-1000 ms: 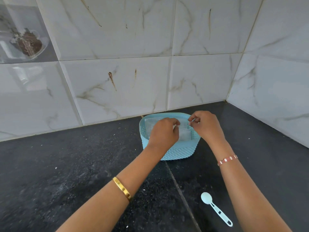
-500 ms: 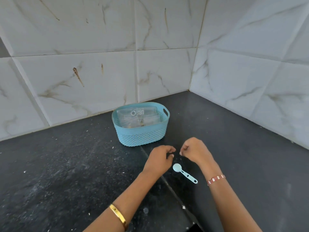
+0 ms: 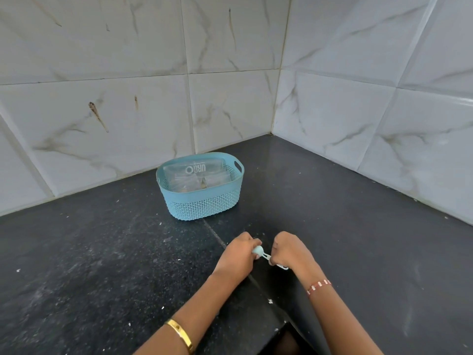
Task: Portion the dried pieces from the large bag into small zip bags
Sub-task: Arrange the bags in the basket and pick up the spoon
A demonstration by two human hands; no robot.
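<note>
— On the black counter, left to right?
— Light-blue perforated basket (image 3: 202,201) near the tiled wall, clear zip bags (image 3: 195,175) inside. Nearer the person, left hand (image 3: 236,257) curls at the bowl of a pale-blue measuring spoon (image 3: 258,251).
— Right hand (image 3: 290,252)?
— Fingers curled round the spoon's handle. Whether the left truly grips, cannot tell.

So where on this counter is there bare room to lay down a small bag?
The black counter is bare left of the blue basket and the left hand, and also between the basket and the right-hand tiled wall. It is crowded at the front centre, where both hands, the right hand included, meet on the small scoop.
</note>
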